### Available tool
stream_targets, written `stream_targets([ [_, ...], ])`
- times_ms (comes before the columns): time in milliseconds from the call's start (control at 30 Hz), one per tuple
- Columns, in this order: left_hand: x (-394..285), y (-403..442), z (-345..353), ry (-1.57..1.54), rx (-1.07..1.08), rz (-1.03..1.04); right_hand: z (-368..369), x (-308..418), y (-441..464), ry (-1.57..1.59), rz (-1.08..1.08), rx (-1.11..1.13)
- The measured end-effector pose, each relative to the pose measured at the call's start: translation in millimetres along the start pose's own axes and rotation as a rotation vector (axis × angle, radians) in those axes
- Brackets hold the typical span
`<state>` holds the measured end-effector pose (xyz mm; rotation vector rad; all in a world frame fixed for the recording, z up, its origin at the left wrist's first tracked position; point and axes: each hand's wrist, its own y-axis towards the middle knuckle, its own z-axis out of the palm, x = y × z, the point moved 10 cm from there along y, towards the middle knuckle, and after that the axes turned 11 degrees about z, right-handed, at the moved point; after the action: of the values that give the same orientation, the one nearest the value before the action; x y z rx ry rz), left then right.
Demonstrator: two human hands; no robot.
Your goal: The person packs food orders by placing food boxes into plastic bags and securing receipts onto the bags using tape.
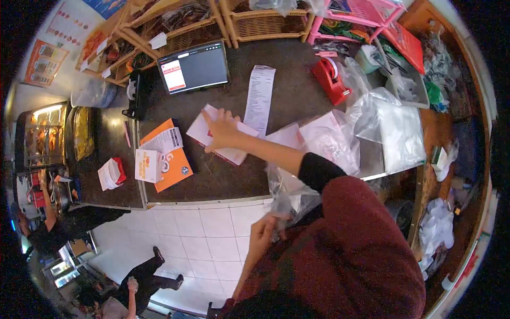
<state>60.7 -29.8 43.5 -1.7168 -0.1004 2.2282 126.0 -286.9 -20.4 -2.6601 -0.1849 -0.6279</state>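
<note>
My right hand (222,129) reaches over the dark counter (223,183) and grips a flat white box (198,130) with red print from above, thumb on one side and fingers across the other. Down at the counter's front edge, my left hand (264,233) is closed on a crumpled clear plastic bag (281,204). Past the box lies a long printed receipt (258,93). To its left are an orange box (175,178), a small white box (147,166) and a printed slip (164,140).
A tablet (194,66) stands at the back beside a black device (134,95). Toward the right are a red tape dispenser (330,80), bagged white packs (329,133) and clear plastic sleeves (401,133). Wooden racks (273,26) line the back. Other people (151,282) stand at lower left.
</note>
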Motion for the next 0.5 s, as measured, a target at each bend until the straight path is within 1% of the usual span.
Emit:
stream_targets([
  [33,-2,6,-4,-0.001,0.007,-0.002,-33,9,-17,0.023,-0.08,-0.042],
  [100,-1,13,-21,-0.003,-0.074,-0.058,-105,25,-64,0.05,-0.237,-0.128],
  [167,11,22,-34,-0.124,-0.174,-0.168,-171,31,-123,0.066,-0.374,-0.262],
  [200,-2,33,-30,-0.261,-0.184,-0.097,-198,30,-154,0.078,-0.436,-0.348],
  [233,10,38,-37,-0.259,-0.182,-0.096,-216,26,-178,0.066,-0.442,-0.384],
  [267,22,49,-43,-0.356,-0.11,0.022,-226,20,-199,0.055,-0.448,-0.421],
  [300,21,56,-43,-0.453,-0.037,0.14,-221,7,-214,0.055,-0.444,-0.425],
  [333,10,51,-54,-0.332,-0.471,0.036,-208,-7,-223,0.09,-0.434,-0.374],
  [367,-7,56,-56,-0.31,-0.542,0.176,-193,-23,-232,0.125,-0.421,-0.326],
  [433,-32,82,-53,-0.191,-0.319,0.316,-158,-69,-237,0.294,-0.32,-0.238],
  [467,-38,86,-51,0.046,-0.303,0.313,-146,-82,-242,0.292,-0.316,-0.234],
  [500,-46,86,-46,0.283,-0.282,0.308,-132,-106,-237,0.405,-0.139,-0.164],
])
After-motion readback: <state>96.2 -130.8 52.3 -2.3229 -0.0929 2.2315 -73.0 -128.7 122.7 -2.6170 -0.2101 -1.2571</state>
